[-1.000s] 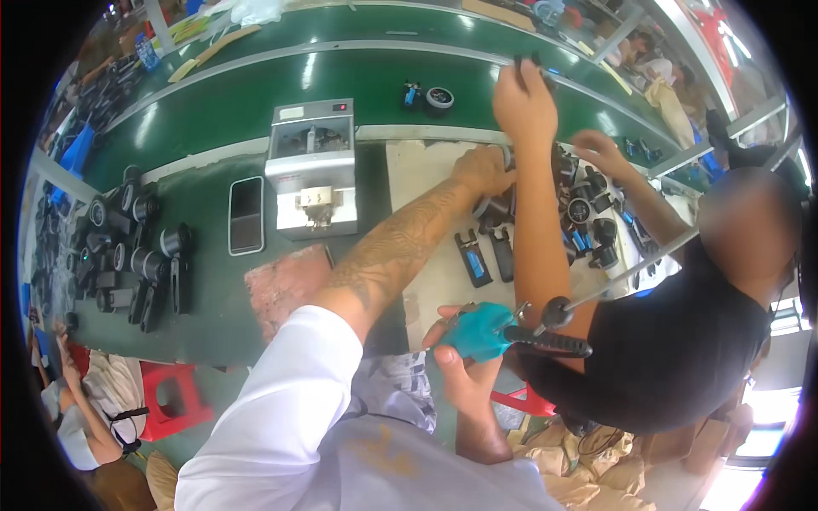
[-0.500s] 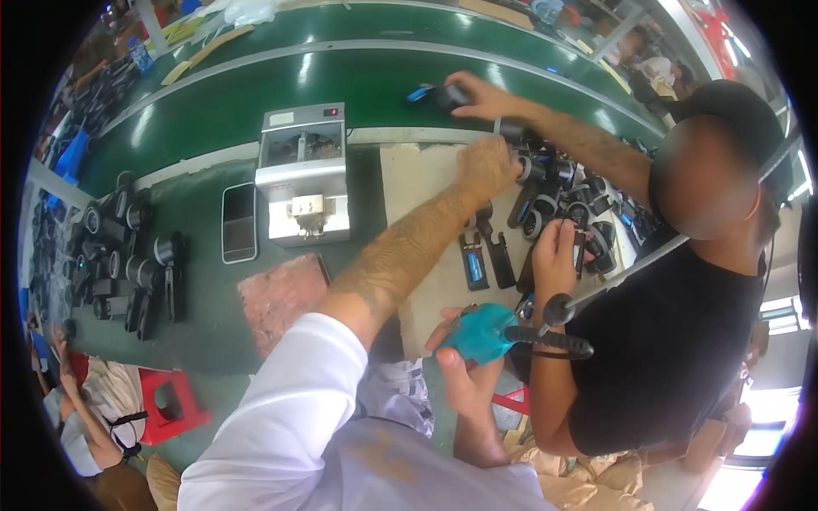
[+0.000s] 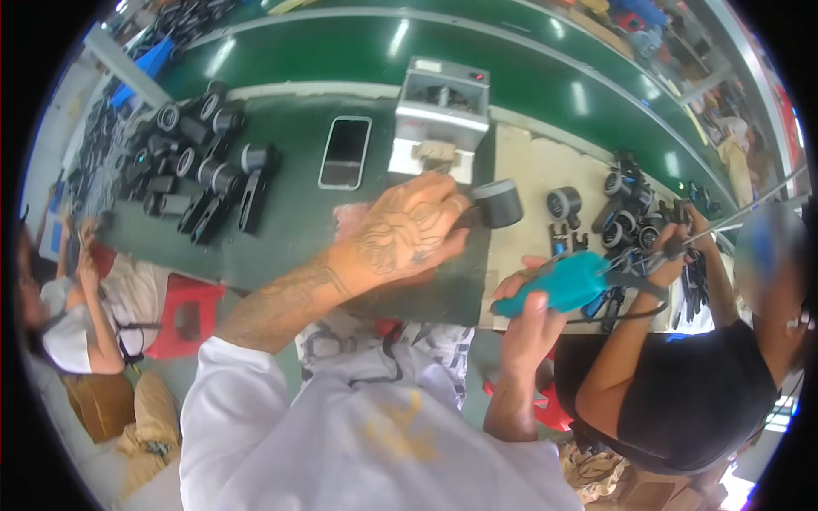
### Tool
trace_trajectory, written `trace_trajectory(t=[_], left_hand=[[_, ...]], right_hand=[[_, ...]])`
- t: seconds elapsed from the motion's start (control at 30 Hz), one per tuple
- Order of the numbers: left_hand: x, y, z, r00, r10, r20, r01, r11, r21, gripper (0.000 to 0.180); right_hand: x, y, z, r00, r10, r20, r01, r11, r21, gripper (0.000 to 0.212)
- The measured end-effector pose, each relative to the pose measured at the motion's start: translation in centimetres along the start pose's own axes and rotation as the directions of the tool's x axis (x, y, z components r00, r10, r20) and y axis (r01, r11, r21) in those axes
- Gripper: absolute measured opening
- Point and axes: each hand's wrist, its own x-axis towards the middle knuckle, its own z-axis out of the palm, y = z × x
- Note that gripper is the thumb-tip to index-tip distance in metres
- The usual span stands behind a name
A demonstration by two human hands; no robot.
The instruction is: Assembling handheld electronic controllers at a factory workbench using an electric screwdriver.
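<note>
My left hand (image 3: 417, 223) is closed around a black handheld unit (image 3: 498, 204) with a drum-shaped, grey-rimmed head that sticks out to the right of my fingers. Its lower part is hidden in my palm. In my right hand (image 3: 532, 328) lies a teal electric screwdriver (image 3: 567, 284), fingers wrapped round it, its narrow end pointing left and its cable trailing right. Just beyond my left hand stands a grey-and-white screw feeder (image 3: 445, 102) with a small red light. Under that hand a reddish block (image 3: 349, 217) shows only in part.
On the left of the green table, several black units (image 3: 192, 170) lie in a heap. A phone (image 3: 345, 153) rests beside the feeder. More units (image 3: 626, 204) cover the beige sheet (image 3: 520, 170) at right, where a co-worker's hands (image 3: 669, 255) are busy. A red stool (image 3: 186, 315) stands lower left.
My left hand has come back from the right-hand pile with the black unit. The whole view has shifted. The co-worker's outstretched arm has come down from the green belt to the pile.
</note>
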Motion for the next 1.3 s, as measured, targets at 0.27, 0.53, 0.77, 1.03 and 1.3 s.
trace_trajectory(t=[0.27,0.53,0.77,1.03,1.3], left_hand=[[-7.4,-2.8,1.6,0.992,-0.068,-0.109,0.077,0.993,0.086,0.04],[-7.9,-3.5,1.9,0.986,-0.119,-0.115,0.115,0.993,-0.035,0.033],[-6.0,-5.4,0.3,0.969,-0.21,0.131,0.222,0.972,-0.082,0.033],[-7.7,-5.7,2.5,0.996,-0.081,-0.039,0.08,0.997,-0.014,0.04],[-7.5,-6.2,2.3,0.987,-0.156,0.026,0.157,0.986,-0.051,0.044]], right_hand=[[3.9,0.3,5.0,0.993,-0.091,0.07,0.077,0.981,0.181,0.073],[5.7,0.5,9.7,0.978,-0.137,0.158,0.107,0.977,0.185,0.082],[10.6,1.9,12.7,0.957,-0.274,0.092,0.254,0.949,0.187,0.069],[13.9,5.4,14.0,0.916,-0.364,0.17,0.362,0.931,0.048,0.05],[12.3,3.8,13.8,0.972,-0.179,0.15,0.178,0.984,0.019,0.052]])
